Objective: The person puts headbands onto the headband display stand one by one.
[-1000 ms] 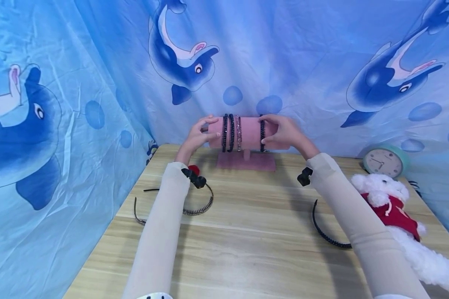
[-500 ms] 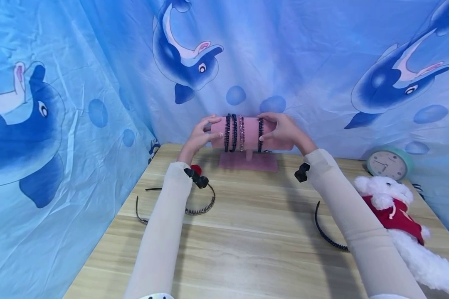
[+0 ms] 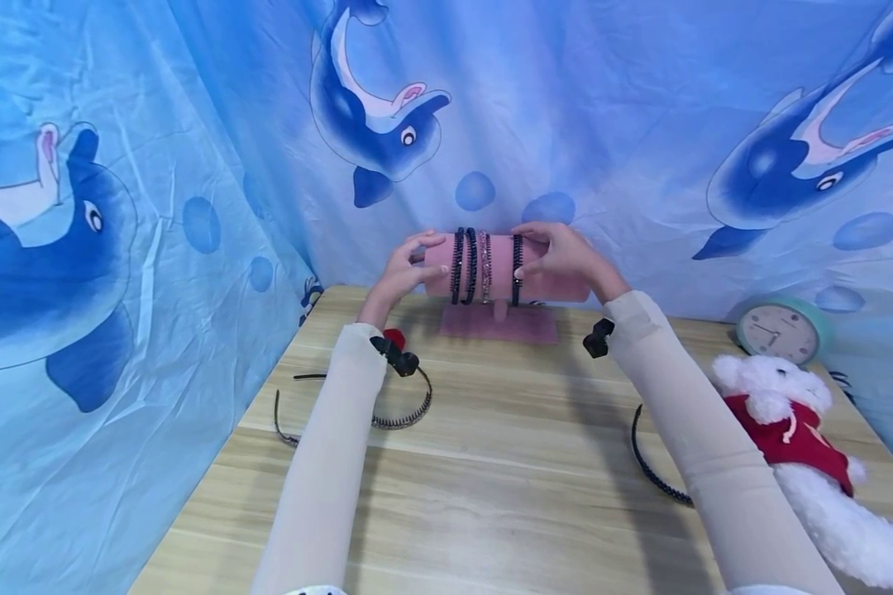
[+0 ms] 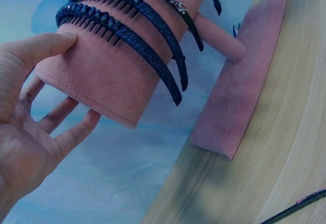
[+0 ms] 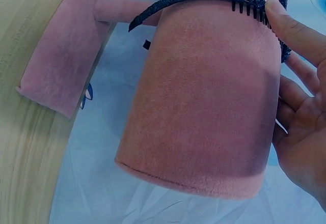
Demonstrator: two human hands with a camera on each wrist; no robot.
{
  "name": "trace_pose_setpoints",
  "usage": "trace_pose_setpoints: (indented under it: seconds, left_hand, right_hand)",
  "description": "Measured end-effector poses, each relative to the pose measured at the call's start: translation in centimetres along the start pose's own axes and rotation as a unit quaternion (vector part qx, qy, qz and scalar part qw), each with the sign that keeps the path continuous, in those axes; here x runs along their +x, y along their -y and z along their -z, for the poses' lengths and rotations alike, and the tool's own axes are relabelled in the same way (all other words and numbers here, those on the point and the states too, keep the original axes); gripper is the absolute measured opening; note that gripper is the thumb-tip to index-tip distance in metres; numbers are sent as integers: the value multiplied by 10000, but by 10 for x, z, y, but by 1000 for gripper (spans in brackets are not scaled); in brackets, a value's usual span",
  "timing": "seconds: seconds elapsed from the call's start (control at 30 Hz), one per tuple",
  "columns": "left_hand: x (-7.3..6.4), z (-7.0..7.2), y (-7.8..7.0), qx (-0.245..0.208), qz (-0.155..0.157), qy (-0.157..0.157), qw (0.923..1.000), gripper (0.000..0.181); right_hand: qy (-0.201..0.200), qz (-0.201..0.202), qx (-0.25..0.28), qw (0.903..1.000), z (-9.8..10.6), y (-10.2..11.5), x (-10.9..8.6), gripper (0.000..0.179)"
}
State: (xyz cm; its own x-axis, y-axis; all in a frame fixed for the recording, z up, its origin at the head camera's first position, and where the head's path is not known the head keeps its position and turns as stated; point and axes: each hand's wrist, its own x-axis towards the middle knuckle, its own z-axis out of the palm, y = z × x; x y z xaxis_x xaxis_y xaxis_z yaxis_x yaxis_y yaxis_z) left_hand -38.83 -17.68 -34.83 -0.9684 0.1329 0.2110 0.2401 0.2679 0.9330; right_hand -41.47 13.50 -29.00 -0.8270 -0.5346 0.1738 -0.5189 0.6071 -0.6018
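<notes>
Through the head view I'm seeing both hands working at a pink velvet cylinder (image 3: 501,266), which is standing on a flat pink base (image 3: 465,322) at the far side of the wood-grain tabletop (image 3: 491,496). The right hand (image 3: 568,258) is pinching a dark-blue, beaded, comb-toothed headband (image 3: 517,287), its thumb pressing the beads; that headband is hugging the cylinder right of the neck, open ends pointing down. The left hand (image 3: 402,273) is holding the cylinder's left end, thumb resting on the velvet and fingers wrapping behind the edge. Between the hands, two more dark-blue toothed headbands (image 3: 457,264) (image 3: 472,266) and a pink-and-silver glitter headband (image 3: 486,266) are sitting side by side.

I'm judging the headband to be light, springy and fairly stiff, its beads giving grip and its teeth probably dragging on the nap. I'd be taking it by the broad beaded arc, sparing the thin tips from bending. The cylinder is looking soft-skinned but firm, perhaps wobbly on its single neck, so bracing its end is making sense.
</notes>
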Motion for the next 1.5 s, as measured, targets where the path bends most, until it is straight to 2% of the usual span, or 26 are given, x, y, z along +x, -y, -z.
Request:
trace_pose_setpoints:
  seconds: [0.53, 0.7, 1.03, 1.33, 1.43, 1.5]
  left_hand:
    - [2, 0, 3, -104, -30, -49, 9999, 59]
    - [2, 0, 1, -104, -3, -10, 9999, 60]
    - [-13, 0, -27, -192, 206, 142, 9995, 62]
    - [1, -1, -2, -152, 99, 49, 9998, 61]
    - [1, 0, -2, -195, 74, 54, 9998, 62]
    - [-3, 0, -9, -175, 91, 89, 9998, 62]
  right_hand:
    - [242, -19, 346, 9991, -4, 3, 14, 75]
    - [249, -4, 275, 9993, -4, 7, 16, 78]
    - [295, -33, 157, 9994, -7, 7, 20, 79]
    - [302, -36, 282, 9991, -10, 8, 21, 78]
    - [323, -64, 386, 9987, -10, 9, 20, 78]
    - [323, -61, 401, 9987, -10, 9, 20, 78]
